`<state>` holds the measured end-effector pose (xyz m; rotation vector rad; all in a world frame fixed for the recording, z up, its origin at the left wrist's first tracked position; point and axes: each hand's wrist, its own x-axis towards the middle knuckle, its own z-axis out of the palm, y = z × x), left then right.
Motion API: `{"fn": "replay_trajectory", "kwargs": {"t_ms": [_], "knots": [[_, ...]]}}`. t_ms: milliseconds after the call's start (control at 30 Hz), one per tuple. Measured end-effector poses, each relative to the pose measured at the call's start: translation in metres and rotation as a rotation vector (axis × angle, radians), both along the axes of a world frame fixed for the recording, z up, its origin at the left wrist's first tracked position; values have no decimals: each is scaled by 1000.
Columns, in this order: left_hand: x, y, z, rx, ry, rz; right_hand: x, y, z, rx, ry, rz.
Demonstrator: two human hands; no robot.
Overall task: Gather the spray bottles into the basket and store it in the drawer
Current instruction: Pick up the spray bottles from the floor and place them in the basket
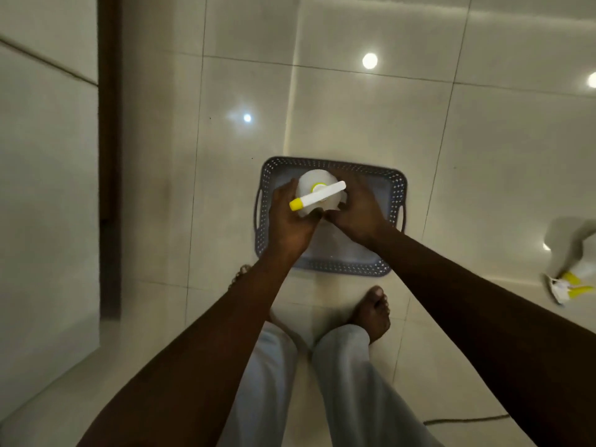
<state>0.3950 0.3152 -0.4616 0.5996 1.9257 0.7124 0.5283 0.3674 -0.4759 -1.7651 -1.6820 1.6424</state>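
A grey perforated basket with side handles sits on the tiled floor in front of my feet. Above its left half I hold a white spray bottle with a yellow nozzle tip, seen from the top and upright. My left hand wraps the bottle's left side. My right hand grips it from the right. The bottle's lower body is hidden by my hands. Another white and yellow spray bottle lies on its side on the floor at the far right edge.
Pale cabinet fronts with a dark vertical gap stand along the left. My legs and bare foot are just behind the basket. A thin cord lies on the floor at lower right. Glossy tiles stretch beyond the basket.
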Motion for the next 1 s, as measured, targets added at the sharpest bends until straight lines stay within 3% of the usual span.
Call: {"fn": "replay_trajectory", "kwargs": {"t_ms": [167,367,633,867,1000], "knots": [[-12,-5,-10,19,162,-42,-26,-11,-33,85,-29,47],[-15,-3,-18,99,127,163,-44,-5,-53,106,-42,120],[-21,3,-35,-12,19,293,-59,7,-71,110,-74,201],[-23,10,-38,-69,55,277,-57,12,-63,100,-68,208],[-16,-2,-15,-68,97,261,-43,1,-30,53,-56,103]]}}
